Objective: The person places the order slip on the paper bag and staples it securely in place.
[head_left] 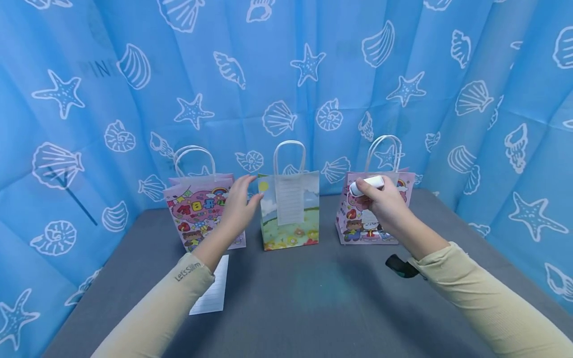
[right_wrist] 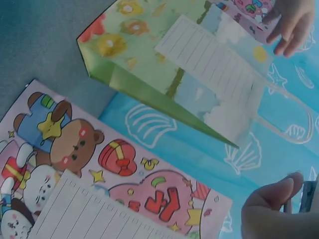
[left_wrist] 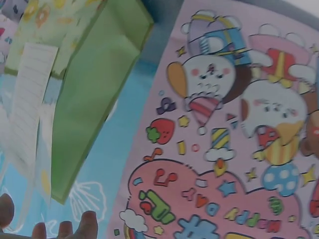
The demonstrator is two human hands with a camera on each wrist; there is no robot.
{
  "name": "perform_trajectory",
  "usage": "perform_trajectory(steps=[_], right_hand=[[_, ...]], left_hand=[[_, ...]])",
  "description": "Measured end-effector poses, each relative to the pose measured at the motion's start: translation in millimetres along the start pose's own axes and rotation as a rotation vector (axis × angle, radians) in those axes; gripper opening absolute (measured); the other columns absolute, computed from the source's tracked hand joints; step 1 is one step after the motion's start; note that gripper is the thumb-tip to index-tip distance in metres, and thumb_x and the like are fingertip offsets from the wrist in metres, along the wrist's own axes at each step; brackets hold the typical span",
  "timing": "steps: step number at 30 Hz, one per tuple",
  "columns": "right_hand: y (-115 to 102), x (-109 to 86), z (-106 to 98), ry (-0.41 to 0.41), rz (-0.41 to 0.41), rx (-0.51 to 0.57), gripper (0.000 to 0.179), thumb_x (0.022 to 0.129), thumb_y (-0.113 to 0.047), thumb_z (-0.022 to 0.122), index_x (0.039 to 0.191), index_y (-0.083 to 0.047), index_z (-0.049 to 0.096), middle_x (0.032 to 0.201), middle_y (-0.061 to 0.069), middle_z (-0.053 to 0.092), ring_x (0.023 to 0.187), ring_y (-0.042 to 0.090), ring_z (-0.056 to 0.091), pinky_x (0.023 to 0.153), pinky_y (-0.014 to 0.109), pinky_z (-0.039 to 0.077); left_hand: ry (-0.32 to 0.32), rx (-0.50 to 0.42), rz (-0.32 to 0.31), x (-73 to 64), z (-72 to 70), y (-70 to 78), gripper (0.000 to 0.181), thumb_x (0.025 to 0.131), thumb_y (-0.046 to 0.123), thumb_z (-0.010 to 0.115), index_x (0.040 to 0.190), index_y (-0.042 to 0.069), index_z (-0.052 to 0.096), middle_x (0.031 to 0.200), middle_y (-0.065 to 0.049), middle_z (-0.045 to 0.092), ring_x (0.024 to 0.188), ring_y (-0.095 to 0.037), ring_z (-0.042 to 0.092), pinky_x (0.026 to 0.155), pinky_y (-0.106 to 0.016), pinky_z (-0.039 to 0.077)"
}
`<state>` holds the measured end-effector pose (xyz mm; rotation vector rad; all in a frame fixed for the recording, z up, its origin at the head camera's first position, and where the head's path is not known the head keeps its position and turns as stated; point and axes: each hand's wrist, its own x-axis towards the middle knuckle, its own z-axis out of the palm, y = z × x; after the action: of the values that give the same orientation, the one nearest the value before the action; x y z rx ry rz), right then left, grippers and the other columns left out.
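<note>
shell-print curtain [head_left: 304,109] behind worktop [head_left: 291,308]. floral bag [head_left: 288,231] at 12 o'clock, pink bags [head_left: 197,209] [head_left: 360,231] 11 and 1, likely spaced for reach. left hand [head_left: 237,204] loosely spread, empty; right hand [head_left: 386,198] pinches white object [head_left: 372,183].

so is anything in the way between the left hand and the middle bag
Nothing visible: the left hand is beside an upper corner of the middle bag, and the lined paper on its front lies clear of the fingers.
</note>
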<state>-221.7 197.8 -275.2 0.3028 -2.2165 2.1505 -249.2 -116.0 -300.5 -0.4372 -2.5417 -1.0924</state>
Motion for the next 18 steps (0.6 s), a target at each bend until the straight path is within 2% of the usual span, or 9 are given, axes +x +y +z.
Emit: perform_trajectory(steps=[5, 7, 10, 13, 18], right_hand=[[1.2, -6.5, -13.1, -0.023, -0.005, 0.196, 0.027, 0.101, -0.019, 0.053, 0.114, 0.000, 0.039, 0.089, 0.000, 0.059, 0.074, 0.009, 0.058, 0.071, 0.022, 0.048], [1.7, -9.0, -18.6, -0.006, 0.024, 0.236, 0.031, 0.099, -0.015, 0.057, 0.117, -0.001, 0.037, 0.094, 0.001, 0.059, 0.077, 0.010, 0.063, 0.074, 0.022, 0.052], [2.4, -11.8, -25.7, 0.023, 0.065, 0.261, 0.036, 0.096, -0.008, 0.061, 0.117, -0.003, 0.032, 0.109, 0.009, 0.050, 0.081, 0.010, 0.067, 0.077, 0.023, 0.054], [4.5, -14.2, -32.0, 0.051, 0.093, 0.221, 0.035, 0.095, -0.006, 0.061, 0.114, -0.005, 0.032, 0.119, 0.014, 0.037, 0.084, 0.010, 0.068, 0.078, 0.024, 0.054], [8.6, -19.2, -42.7, 0.125, 0.107, -0.019, 0.032, 0.095, -0.018, 0.065, 0.112, -0.007, 0.040, 0.117, 0.013, 0.040, 0.082, 0.007, 0.058, 0.072, 0.021, 0.051]], left_hand=[[-0.019, -0.013, 0.006, -15.6, -5.9, -7.0, 0.048, 0.099, 0.014, 0.056, 0.141, -0.004, 0.041, 0.149, -0.023, 0.033, 0.139, -0.038, 0.028, 0.112, -0.053, 0.023], [-0.023, -0.010, 0.000, -20.1, -7.9, -9.6, 0.048, 0.099, 0.014, 0.056, 0.142, -0.004, 0.041, 0.148, -0.023, 0.033, 0.139, -0.038, 0.028, 0.112, -0.053, 0.023], [-0.031, -0.009, -0.012, -25.3, -10.4, -13.8, 0.050, 0.100, 0.016, 0.056, 0.143, -0.003, 0.039, 0.149, -0.022, 0.033, 0.139, -0.038, 0.027, 0.112, -0.053, 0.023], [-0.046, -0.019, -0.026, -29.8, -12.8, -18.2, 0.051, 0.101, 0.017, 0.054, 0.145, -0.002, 0.036, 0.150, -0.022, 0.030, 0.140, -0.037, 0.025, 0.111, -0.054, 0.022], [-0.056, -0.018, -0.035, -36.2, -16.0, -24.8, 0.052, 0.101, 0.018, 0.055, 0.145, 0.000, 0.036, 0.151, -0.022, 0.030, 0.140, -0.038, 0.025, 0.110, -0.057, 0.025]])
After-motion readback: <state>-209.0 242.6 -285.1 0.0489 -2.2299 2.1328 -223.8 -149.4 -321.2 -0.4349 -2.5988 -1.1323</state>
